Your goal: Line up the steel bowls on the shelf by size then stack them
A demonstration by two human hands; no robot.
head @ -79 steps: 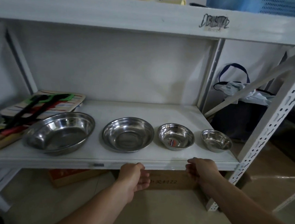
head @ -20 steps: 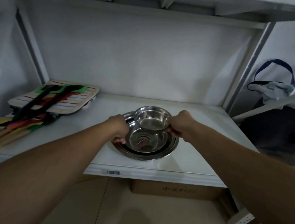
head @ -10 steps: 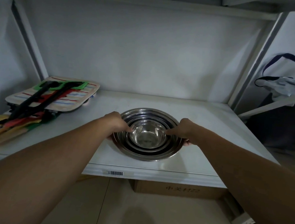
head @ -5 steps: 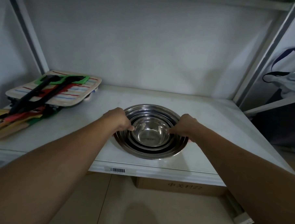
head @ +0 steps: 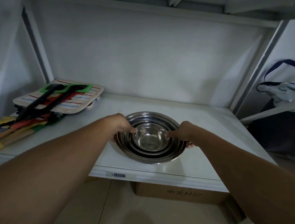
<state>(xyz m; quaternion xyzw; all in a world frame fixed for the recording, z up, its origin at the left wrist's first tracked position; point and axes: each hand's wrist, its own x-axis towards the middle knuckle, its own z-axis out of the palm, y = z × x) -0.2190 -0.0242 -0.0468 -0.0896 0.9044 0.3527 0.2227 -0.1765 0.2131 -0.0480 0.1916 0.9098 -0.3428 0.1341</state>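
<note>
Several steel bowls sit nested in one stack [head: 150,156] in the middle of the white shelf [head: 210,131], the smallest bowl [head: 150,138] innermost on top. My left hand [head: 120,126] grips the stack's left rim, thumb over the edge pointing inward. My right hand [head: 183,133] grips the right rim the same way, fingers curled under the outer bowl. The stack rests on the shelf surface near its front edge.
A pile of striped mats, green and black tools and coloured wooden handles [head: 47,104] lies at the shelf's left end. A cardboard box [head: 182,193] sits on the floor under the shelf. A dark bag with cloth [head: 282,95] hangs beyond the right upright.
The bowls stood in a row by size; the smallest was lowered into the stack. Since then both hands stay on the stack's rims, which has barely shifted.
</note>
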